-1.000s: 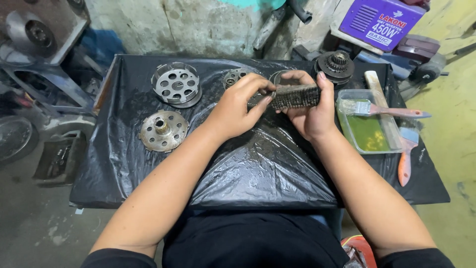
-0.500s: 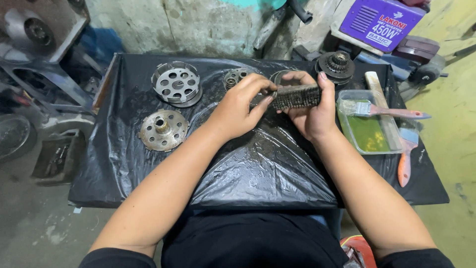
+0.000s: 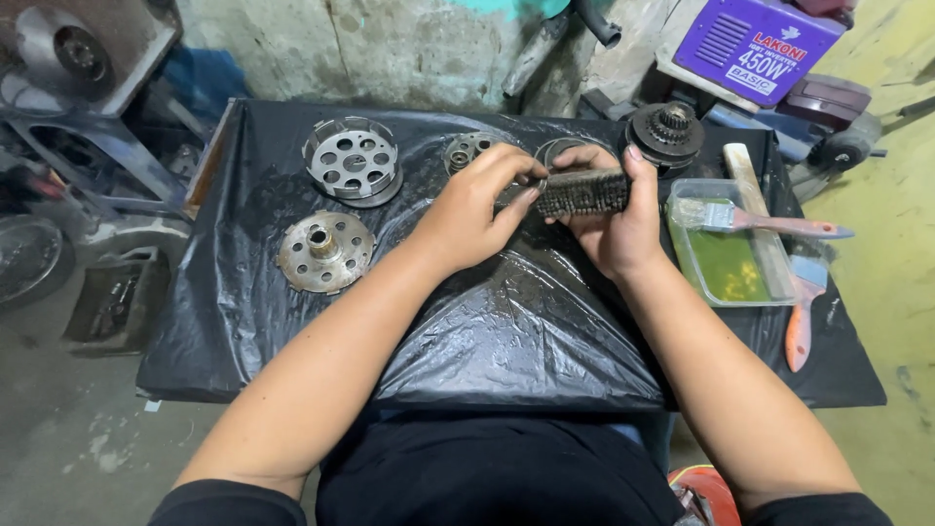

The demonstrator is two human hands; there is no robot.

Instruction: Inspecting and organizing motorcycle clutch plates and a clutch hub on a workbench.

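Observation:
My right hand (image 3: 616,232) grips a dirty wire brush (image 3: 584,192) from behind and holds it level above the black plastic sheet (image 3: 506,331) that covers the table. My left hand (image 3: 475,209) pinches the left end of the same brush with its fingertips. A round metal ring part (image 3: 557,148) lies just behind the hands, partly hidden by them. A small round metal part (image 3: 466,151) sits beside it.
A perforated metal drum (image 3: 351,161) and a flat drive plate (image 3: 324,251) lie at the left. A gear assembly (image 3: 667,131) stands at the back right. A clear tray (image 3: 682,261) of green liquid has a paintbrush (image 3: 765,223) across it. Another paintbrush (image 3: 802,317) and a wooden stick (image 3: 745,175) lie nearby.

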